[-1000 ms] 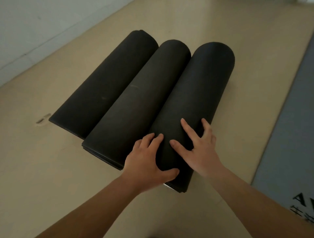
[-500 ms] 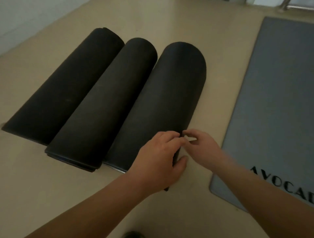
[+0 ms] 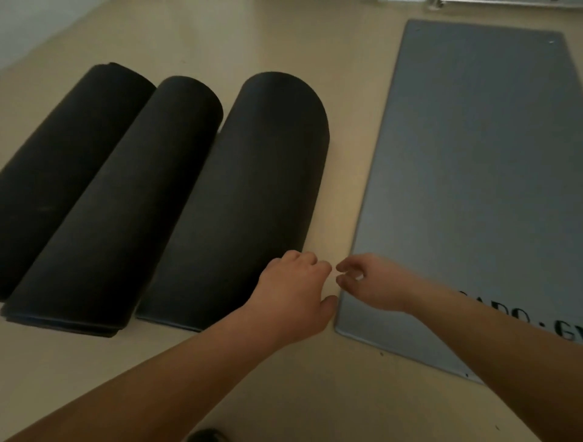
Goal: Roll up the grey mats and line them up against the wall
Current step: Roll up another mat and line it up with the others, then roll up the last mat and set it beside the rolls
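Three dark rolled mats lie side by side on the beige floor: a left roll (image 3: 60,164), a middle roll (image 3: 126,202) and a right roll (image 3: 246,202). To their right a grey mat (image 3: 467,176) lies flat, with black lettering near its near end. My left hand (image 3: 296,296) hovers over the floor gap beside the right roll's near corner, fingers loosely curled and holding nothing. My right hand (image 3: 372,284) is just over the flat mat's left edge near its near corner, fingers loosely curled, with nothing in its grasp.
A white wall (image 3: 38,22) runs along the far left, beyond the rolls. A metal rail (image 3: 473,3) shows at the top edge. A dark object (image 3: 205,435) peeks in at the bottom edge.
Both hands have come off the right roll and shifted right, toward the flat grey mat. The view has swung right, bringing more of that mat into sight.
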